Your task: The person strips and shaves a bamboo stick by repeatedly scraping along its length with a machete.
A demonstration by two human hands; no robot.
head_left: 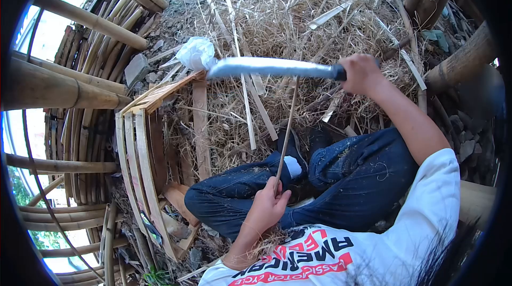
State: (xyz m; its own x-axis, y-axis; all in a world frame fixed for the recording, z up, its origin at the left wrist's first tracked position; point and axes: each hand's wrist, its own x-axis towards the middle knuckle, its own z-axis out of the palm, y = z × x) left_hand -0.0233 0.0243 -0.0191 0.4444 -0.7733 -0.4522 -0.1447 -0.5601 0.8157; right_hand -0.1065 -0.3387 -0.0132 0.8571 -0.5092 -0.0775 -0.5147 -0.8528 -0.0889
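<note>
My right hand (360,74) is closed around the dark handle of a machete (277,67), held out to the left at about knee height in view. Its long blade is slightly blurred and crosses over a thin bamboo stick (288,126). The stick's lower end is in my left hand (268,206), thumb and fingers wrapped round it above my lap. From there it runs up and away past my feet, passing behind the blade. My crossed legs in dark blue trousers (357,174) lie beneath both hands.
To the left stands a wooden slatted crate (140,142), with a white plastic bag (196,53) near its far corner. Straw-like shavings (272,24) and split bamboo strips (248,110) litter the ground. Bamboo poles (69,89) line the left side; another thick pole (461,59) stands right.
</note>
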